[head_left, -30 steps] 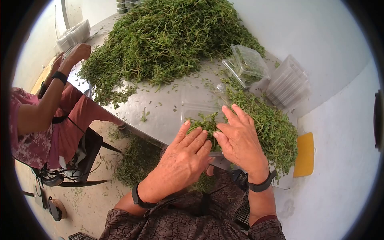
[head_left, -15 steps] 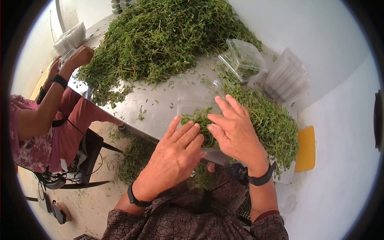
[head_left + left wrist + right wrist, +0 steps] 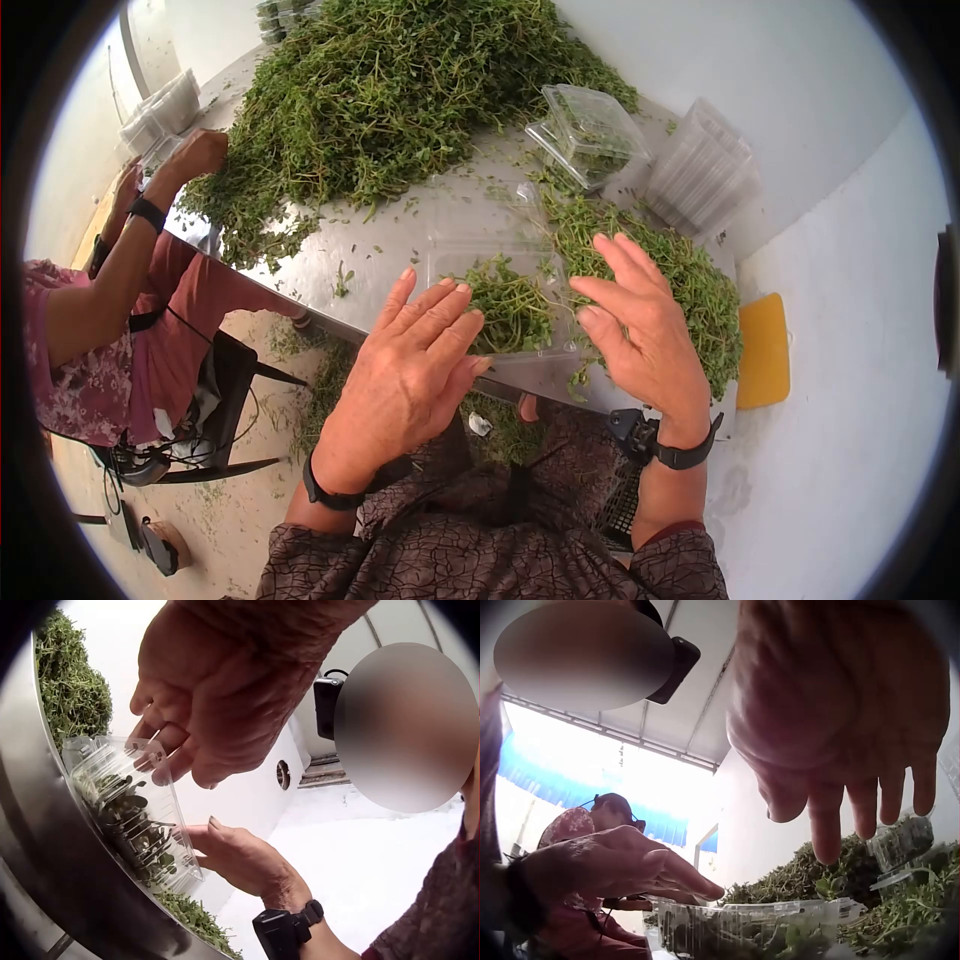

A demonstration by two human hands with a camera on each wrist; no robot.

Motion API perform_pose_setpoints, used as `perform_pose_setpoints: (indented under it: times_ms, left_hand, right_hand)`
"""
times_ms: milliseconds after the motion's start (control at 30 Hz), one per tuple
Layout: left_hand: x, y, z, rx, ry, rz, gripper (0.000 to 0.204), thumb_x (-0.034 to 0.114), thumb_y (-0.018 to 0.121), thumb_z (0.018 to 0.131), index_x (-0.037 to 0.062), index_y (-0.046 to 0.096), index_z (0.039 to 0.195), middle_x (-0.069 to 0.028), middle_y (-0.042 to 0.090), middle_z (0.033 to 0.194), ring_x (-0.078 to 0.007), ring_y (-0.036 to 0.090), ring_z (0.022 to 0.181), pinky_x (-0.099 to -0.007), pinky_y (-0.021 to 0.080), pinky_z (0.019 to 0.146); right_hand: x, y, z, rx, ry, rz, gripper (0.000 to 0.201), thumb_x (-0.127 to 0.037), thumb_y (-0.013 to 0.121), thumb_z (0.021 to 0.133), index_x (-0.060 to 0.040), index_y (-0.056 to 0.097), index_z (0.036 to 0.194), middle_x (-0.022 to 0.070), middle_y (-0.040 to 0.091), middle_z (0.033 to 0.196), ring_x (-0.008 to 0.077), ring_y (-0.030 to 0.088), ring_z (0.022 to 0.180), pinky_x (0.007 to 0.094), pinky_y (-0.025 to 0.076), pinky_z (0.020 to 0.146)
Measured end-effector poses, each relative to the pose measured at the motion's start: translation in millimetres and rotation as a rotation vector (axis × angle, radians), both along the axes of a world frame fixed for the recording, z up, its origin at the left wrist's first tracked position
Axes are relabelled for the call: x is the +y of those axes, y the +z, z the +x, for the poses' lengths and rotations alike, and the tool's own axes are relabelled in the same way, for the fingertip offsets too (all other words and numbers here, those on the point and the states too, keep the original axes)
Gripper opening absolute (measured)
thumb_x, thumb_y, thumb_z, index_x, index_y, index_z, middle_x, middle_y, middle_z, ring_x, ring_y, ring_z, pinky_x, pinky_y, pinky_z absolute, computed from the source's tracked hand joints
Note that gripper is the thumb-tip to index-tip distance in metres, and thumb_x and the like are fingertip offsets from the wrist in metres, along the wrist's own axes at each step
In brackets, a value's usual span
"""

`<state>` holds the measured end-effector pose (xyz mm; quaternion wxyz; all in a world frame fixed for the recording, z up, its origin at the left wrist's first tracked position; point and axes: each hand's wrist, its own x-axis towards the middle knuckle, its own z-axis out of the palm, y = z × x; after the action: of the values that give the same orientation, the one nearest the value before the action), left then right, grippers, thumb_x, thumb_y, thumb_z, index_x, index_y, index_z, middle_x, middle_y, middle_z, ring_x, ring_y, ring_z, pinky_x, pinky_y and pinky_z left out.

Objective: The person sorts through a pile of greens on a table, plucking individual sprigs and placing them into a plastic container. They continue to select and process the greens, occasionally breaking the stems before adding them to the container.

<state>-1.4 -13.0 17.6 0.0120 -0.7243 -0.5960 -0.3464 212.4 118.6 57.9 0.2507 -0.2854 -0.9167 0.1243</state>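
Note:
A clear plastic container [image 3: 560, 352] holding green sprigs [image 3: 507, 308] sits at the table's near edge, its lid folded back behind it. My left hand [image 3: 405, 370] is over the container's left side, fingers extended; in the left wrist view the fingers of my left hand [image 3: 202, 697] are at its rim. On the right side, my right hand [image 3: 650, 335] hovers with spread, slightly bent fingers, holding nothing. The right wrist view shows my right hand [image 3: 840, 712] above the container [image 3: 742, 926], apart from it.
A large heap of greens [image 3: 400, 100] covers the table's back, and a smaller pile [image 3: 690, 290] lies at right. Behind that pile are a filled clear container [image 3: 590, 135] and stacked empty containers [image 3: 705, 170]. Another person [image 3: 100, 330] sits at left. A yellow board [image 3: 763, 350] stands at right.
Both hands have moved apart, the left one leftward and the right one rightward, away from the sprigs. More of the container and its greens now shows between them.

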Motion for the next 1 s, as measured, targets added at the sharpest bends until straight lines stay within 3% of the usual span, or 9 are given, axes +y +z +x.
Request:
perform_pose_setpoints:
  times_ms: [167,433,600,733,833,967,1000]
  left_hand:
    - [8,5,2,0.051,-0.017,-0.028,0.038,0.014,0.065,0.087,-0.0006,0.062,0.122,-0.0196,0.057,0.135,-0.0376,0.049,0.131,-0.0544,0.027,0.117]
    - [24,-1,9,0.133,-0.068,-0.121,0.04,0.024,0.056,0.095,-0.0006,0.06,0.126,-0.0191,0.054,0.139,-0.0388,0.046,0.134,-0.0531,0.026,0.117]
    - [26,1,11,0.158,-0.066,-0.177,0.038,0.024,0.055,0.096,-0.002,0.062,0.122,-0.0196,0.057,0.133,-0.0391,0.049,0.129,-0.0534,0.028,0.116]
    - [27,1,13,0.178,-0.069,-0.18,0.038,0.024,0.055,0.095,-0.0019,0.062,0.122,-0.021,0.057,0.132,-0.0396,0.05,0.127,-0.0536,0.028,0.116]
    - [25,2,11,0.144,-0.057,-0.139,0.038,0.024,0.056,0.094,-0.0023,0.062,0.121,-0.0223,0.057,0.132,-0.0397,0.049,0.128,-0.0533,0.027,0.116]
    - [11,6,3,0.059,-0.024,-0.018,0.035,0.022,0.056,0.093,-0.0029,0.063,0.117,-0.0236,0.058,0.131,-0.0392,0.051,0.128,-0.0538,0.028,0.116]
    - [7,5,1,0.028,-0.014,0.038,0.034,0.022,0.057,0.092,-0.0031,0.064,0.115,-0.0234,0.06,0.129,-0.0386,0.054,0.126,-0.0542,0.03,0.115]
  right_hand:
    - [-10,-10,9,0.056,-0.008,-0.107,0.03,-0.017,0.067,0.089,0.001,0.069,0.113,0.0262,0.056,0.134,0.0423,0.046,0.132,0.0468,0.039,0.107]
    - [-18,-24,2,0.035,-0.026,-0.061,0.029,-0.019,0.068,0.09,-0.0004,0.07,0.112,0.0249,0.058,0.131,0.0416,0.048,0.13,0.0472,0.041,0.105]
    - [-23,-23,-12,-0.076,0.011,0.066,0.03,-0.027,0.064,0.091,0.0021,0.072,0.094,0.0271,0.057,0.131,0.0428,0.041,0.134,0.0541,0.031,0.111]
    - [-20,-34,-22,-0.132,-0.013,0.132,0.039,-0.031,0.061,0.094,0.0044,0.073,0.084,0.0277,0.055,0.133,0.0425,0.041,0.134,0.0542,0.029,0.112]
    - [-20,-30,-17,-0.084,0.013,0.08,0.039,-0.031,0.061,0.094,0.0041,0.073,0.084,0.0277,0.056,0.132,0.0431,0.042,0.133,0.054,0.029,0.112]
    - [-20,-20,2,0.072,-0.024,-0.028,0.035,-0.031,0.062,0.094,0.0019,0.073,0.098,0.0262,0.058,0.132,0.042,0.044,0.133,0.0507,0.032,0.111]
    - [-17,-15,10,0.053,-0.037,0.048,0.031,-0.026,0.064,0.093,0.0016,0.071,0.105,0.0255,0.058,0.132,0.0415,0.047,0.131,0.0486,0.038,0.108]
